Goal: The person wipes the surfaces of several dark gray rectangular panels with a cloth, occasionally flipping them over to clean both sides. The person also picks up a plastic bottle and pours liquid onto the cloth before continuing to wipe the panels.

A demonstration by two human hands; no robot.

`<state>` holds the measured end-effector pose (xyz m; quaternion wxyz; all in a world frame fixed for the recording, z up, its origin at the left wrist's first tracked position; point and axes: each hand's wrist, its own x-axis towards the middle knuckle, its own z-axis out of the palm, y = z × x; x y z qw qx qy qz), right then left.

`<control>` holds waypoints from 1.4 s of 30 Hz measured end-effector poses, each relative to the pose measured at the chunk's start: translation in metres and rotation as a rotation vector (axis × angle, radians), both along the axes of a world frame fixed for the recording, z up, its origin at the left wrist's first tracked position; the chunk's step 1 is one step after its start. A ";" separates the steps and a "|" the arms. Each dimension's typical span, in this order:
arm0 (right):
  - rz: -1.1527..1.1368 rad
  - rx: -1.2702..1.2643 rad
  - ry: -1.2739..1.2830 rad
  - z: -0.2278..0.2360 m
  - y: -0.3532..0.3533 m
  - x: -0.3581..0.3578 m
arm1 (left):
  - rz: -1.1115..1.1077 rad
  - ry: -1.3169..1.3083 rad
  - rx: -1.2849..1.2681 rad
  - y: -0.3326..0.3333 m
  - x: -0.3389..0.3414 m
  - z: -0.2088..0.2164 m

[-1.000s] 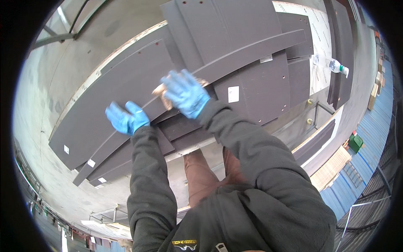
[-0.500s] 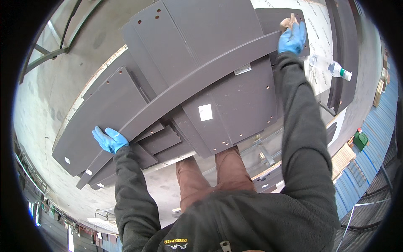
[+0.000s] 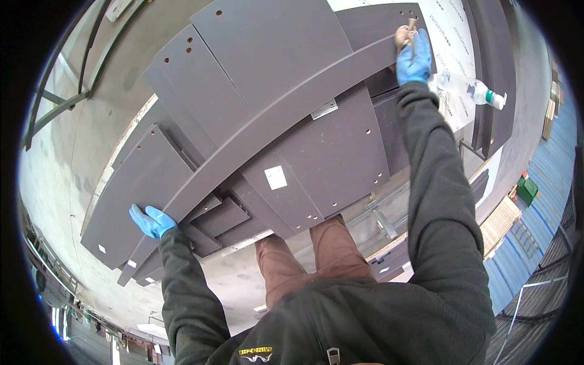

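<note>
A long, narrow dark grey strip (image 3: 267, 115) lies diagonally across a stack of dark grey panels (image 3: 292, 48). My left hand (image 3: 152, 222), in a blue glove, rests at the strip near its lower left end. Its fingers reach out over the panel beyond, thumb apart. At the strip's upper right end is my right hand (image 3: 415, 59), in a blue glove with tan showing at the thumb and a fingertip. Its gloved fingers are stretched out, and the hand covers that end of the strip. Pale labels stick to a panel (image 3: 275, 177) and the strip.
A clear plastic bottle (image 3: 483, 94) with a green and white cap lies right of my right forearm, by printed white sheeting (image 3: 450, 36). More long dark boards (image 3: 496, 73) lie at the far right. A metal frame (image 3: 79, 91) stands at upper left, and a green bin (image 3: 527, 190) at right.
My view has shifted, so the panels sit further left and lower in the picture. Both hands stay at the strip's two ends; the strip shows no clear movement on the stack.
</note>
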<state>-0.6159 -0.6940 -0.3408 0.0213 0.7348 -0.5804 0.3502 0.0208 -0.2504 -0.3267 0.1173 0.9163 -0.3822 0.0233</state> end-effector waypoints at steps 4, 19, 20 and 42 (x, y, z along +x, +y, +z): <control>-0.189 -0.080 0.181 -0.004 0.031 0.033 | -0.010 -0.027 -0.005 0.002 0.002 -0.004; 0.764 0.247 -0.279 0.044 0.232 0.261 | -0.014 -0.064 -0.040 0.000 0.003 -0.005; 0.775 0.287 -0.301 0.051 0.233 0.253 | -0.058 -0.067 -0.044 -0.001 0.001 -0.002; 0.547 0.507 -0.346 0.116 0.316 0.181 | -0.873 0.143 0.448 0.033 0.005 0.060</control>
